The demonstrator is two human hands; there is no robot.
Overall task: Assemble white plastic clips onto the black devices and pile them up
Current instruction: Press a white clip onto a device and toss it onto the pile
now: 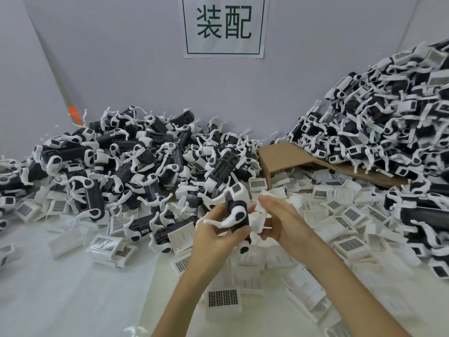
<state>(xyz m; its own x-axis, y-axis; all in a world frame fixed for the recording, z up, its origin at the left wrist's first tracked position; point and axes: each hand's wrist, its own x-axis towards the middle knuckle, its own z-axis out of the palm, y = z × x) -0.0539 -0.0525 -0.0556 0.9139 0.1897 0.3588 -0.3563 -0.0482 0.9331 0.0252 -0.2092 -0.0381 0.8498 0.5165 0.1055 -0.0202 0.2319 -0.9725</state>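
— What is held, and where?
— A device (237,215) is gripped by the left hand (216,237), fingers curled round it, above the table (73,288), centre frame; a clip (258,220) is pinched between thumb and fingers of the right hand (284,222), touching the device's right side.
— What is seen around them?
— Loose clips (347,215) are scattered on the table; a left pile (136,161) of devices is heaped behind; a taller right pile (388,122) is partly rested on cardboard (274,154); a sign (223,25) is fixed to the wall.
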